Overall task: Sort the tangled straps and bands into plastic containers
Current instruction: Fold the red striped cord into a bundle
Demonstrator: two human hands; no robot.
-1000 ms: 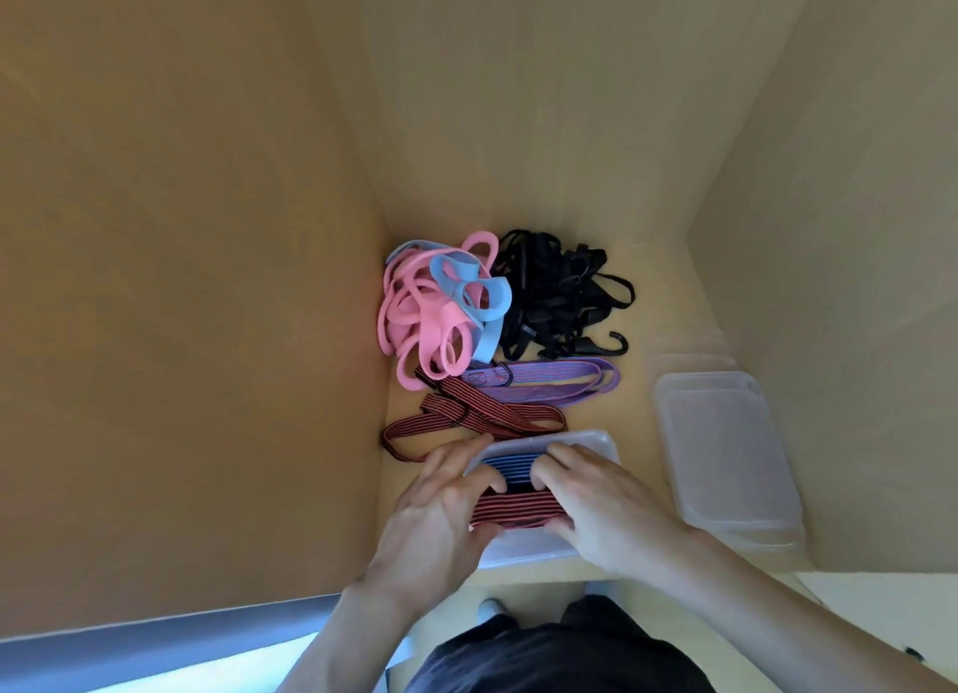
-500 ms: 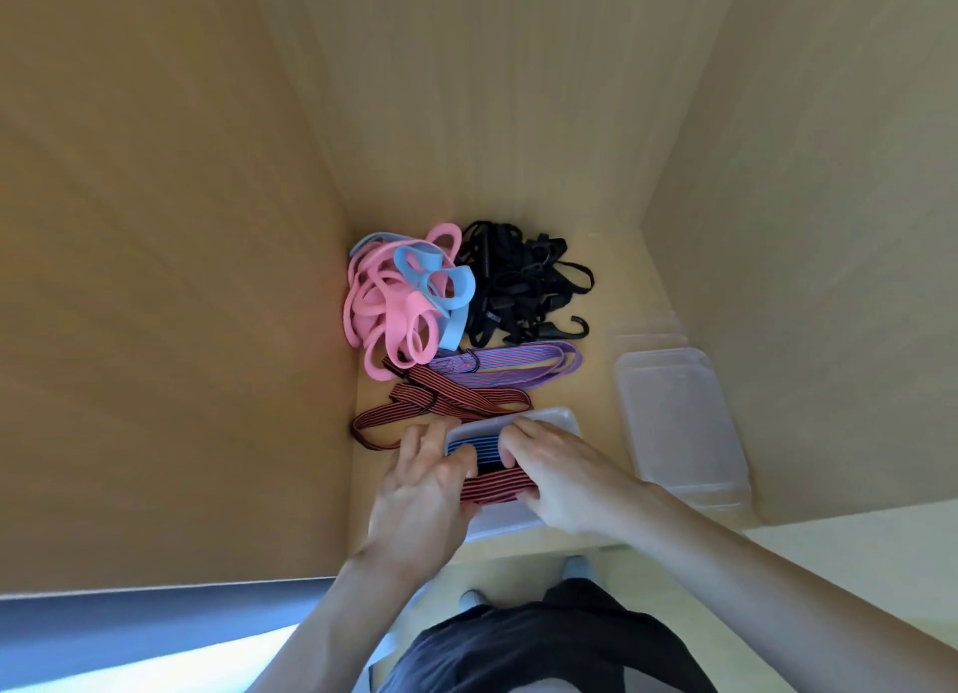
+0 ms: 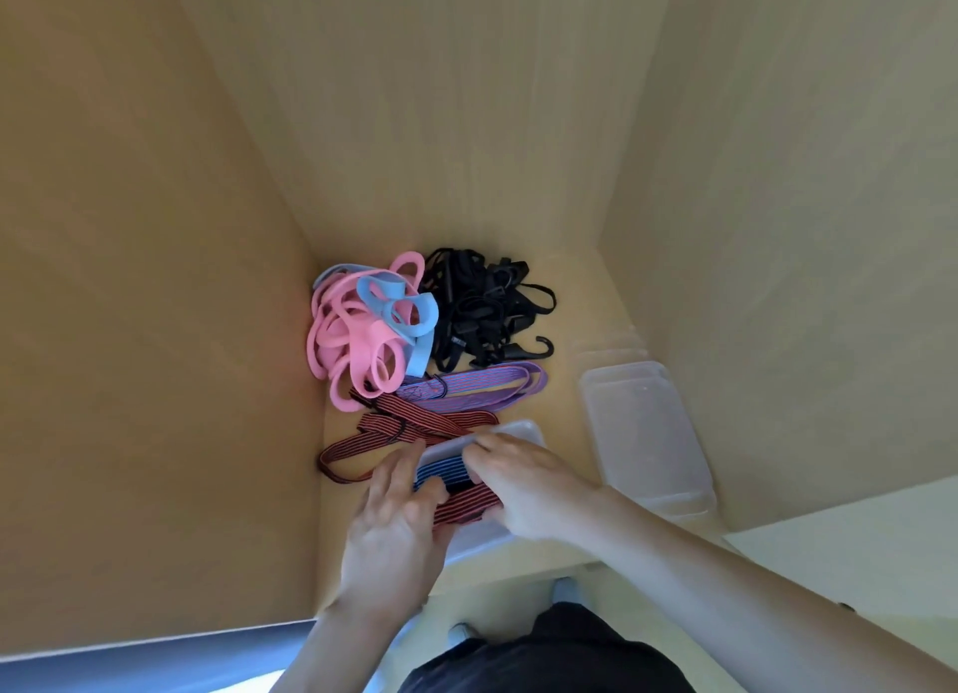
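Observation:
A clear plastic container (image 3: 518,427) sits at the shelf's front edge with a blue striped strap (image 3: 439,472) and a red striped strap (image 3: 466,503) folded inside. My left hand (image 3: 399,521) presses on the straps with fairly straight fingers. My right hand (image 3: 523,485) curls over the bundle's right end, thumb under the red striped strap. Behind the container lie a loose red-black strap (image 3: 394,425), a purple striped strap (image 3: 477,389), a tangle of pink bands (image 3: 352,345) with a light blue band (image 3: 399,309), and a pile of black hook straps (image 3: 487,309).
A stack of clear containers (image 3: 648,433) stands to the right on the shelf. Wooden walls close in the left, back and right of the cubby. My dark clothing and the floor show below the shelf edge.
Both hands stay on the straps in the container. My left fingers have stretched out a little over the blue strap. The view has shifted slightly.

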